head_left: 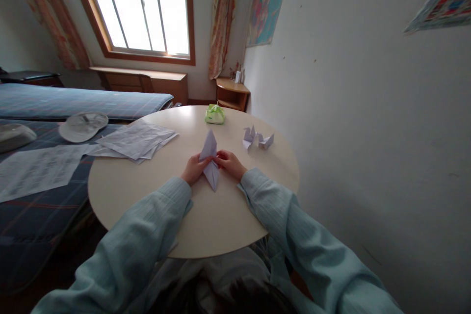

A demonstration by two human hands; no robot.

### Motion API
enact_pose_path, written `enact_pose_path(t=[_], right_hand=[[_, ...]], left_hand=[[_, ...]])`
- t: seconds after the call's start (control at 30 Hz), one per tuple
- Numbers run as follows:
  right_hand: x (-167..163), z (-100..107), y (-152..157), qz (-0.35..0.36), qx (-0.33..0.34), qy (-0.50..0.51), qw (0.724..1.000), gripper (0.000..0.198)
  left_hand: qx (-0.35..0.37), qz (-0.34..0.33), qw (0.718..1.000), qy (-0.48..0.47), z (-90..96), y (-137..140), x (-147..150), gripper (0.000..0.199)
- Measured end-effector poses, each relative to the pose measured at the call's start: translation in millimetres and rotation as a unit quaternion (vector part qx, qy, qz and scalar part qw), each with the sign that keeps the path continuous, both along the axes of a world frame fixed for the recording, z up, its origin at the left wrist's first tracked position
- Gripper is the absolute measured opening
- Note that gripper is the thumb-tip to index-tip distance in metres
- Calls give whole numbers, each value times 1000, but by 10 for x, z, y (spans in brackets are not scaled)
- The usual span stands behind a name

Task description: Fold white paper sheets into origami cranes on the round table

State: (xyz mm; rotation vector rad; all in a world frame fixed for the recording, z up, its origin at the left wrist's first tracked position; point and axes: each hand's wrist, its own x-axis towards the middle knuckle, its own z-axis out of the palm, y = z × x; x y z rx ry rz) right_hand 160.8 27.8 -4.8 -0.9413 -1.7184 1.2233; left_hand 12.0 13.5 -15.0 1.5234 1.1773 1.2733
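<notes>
A sheet of white paper folded into a long diamond [210, 145] is held upright between my hands, above the middle of the round table [221, 225]. My left hand [196, 168] grips its left side, thumb across the front. At the right edge, the fingertips of my right hand [228, 162] pinch the paper near its middle. The fingers behind the paper are hidden. Two folded paper cranes [249, 137] stand close together on the table, beyond my right hand.
Loose paper sheets [138, 140] lie at the table's left edge. A green tissue pack [215, 114] sits at the far side. On the left, a bed with a dark plaid cover [33, 225] holds a white cap [83, 126] and a printed sheet [40, 169]. A white wall [360, 132] rises on the right.
</notes>
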Motion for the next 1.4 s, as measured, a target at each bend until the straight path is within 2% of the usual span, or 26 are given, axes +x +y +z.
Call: enact_pose_path(t=[0.43,1.17,1.4], right_hand=[[-2,10,14,-52,23,12,998,27],[-4,13,4,-21,10,31,999,24],[7,8,24,-40,40,11,998,19]], left_hand=[[-26,3,1000,-6,81,-67,17,45],[-37,-34,999,-19,67,-65,15,43],[-2,4,999,51,71,-64,22,35]])
